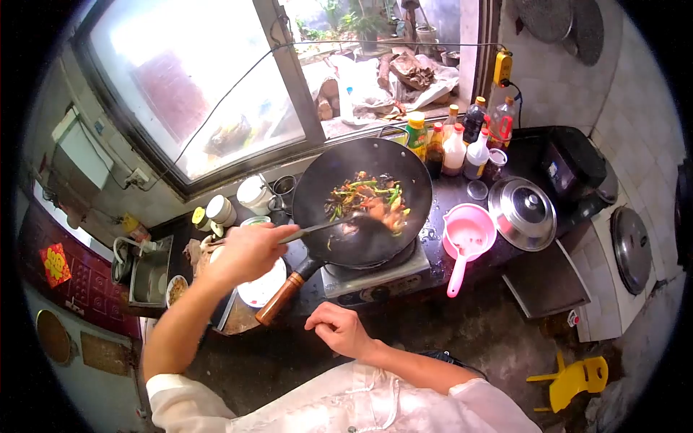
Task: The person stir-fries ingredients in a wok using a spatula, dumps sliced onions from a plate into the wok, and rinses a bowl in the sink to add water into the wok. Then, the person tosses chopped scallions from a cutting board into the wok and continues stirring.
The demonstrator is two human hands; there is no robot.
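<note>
My left hand [249, 252] is closed around the handle of a cooking spatula [321, 228], whose blade rests among the food in a black wok [317, 169]. Dark pieces, green strips, and orange and pinkish bits make up the stir-fry [368, 198], with faint steam above it. The wok's wooden handle [280, 298] points toward me, below my left hand, and neither hand holds it. My right hand [339, 330] is loosely curled in front of the counter, with nothing visible in it. Under the wok stands a gas stove [379, 280].
To the wok's right are a pink ladle [462, 249] and a steel lid [530, 209]. Several sauce bottles [453, 151] line the back by the window. A white plate [263, 285] and jars [220, 209] stand left. A yellow chair [577, 386] is on the floor at right.
</note>
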